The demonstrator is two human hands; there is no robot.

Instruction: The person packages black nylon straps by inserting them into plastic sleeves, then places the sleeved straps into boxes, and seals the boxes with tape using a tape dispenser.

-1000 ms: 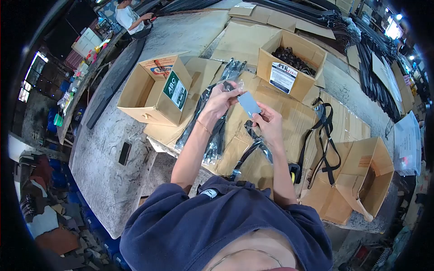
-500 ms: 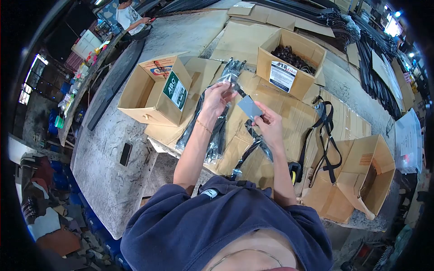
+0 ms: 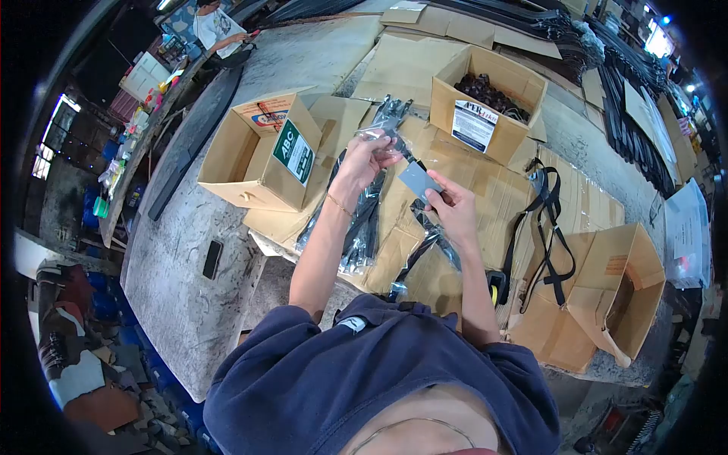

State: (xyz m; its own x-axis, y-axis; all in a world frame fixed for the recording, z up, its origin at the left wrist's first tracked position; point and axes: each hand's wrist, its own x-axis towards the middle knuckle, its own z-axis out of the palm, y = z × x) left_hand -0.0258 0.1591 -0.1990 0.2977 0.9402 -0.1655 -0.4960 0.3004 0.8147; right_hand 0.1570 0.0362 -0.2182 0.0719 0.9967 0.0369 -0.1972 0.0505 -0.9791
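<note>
My right hand [image 3: 453,208] pinches a small grey card [image 3: 417,180] between thumb and fingers, over the cardboard sheet. Up and to the left, my left hand [image 3: 365,162] has its fingers closed on the clear plastic bag [image 3: 394,142] around a black strap. The strap's dark end meets the card's upper edge in this view. Beneath my left forearm lie bagged black straps [image 3: 362,235], partly covered by it. Another bagged strap [image 3: 425,246] stretches below the card, running under my right wrist.
An open carton [image 3: 254,163] with a green label stands left, near a phone [image 3: 213,259]. Behind, a carton [image 3: 485,133] holds dark brown pieces. On the right are a loose black strap [image 3: 547,220] and an open carton [image 3: 618,292]. A person [image 3: 218,32] sits at the far left.
The grey card has shifted slightly left in my right hand's grip, and my left hand has turned a little. Both hands keep their hold.
</note>
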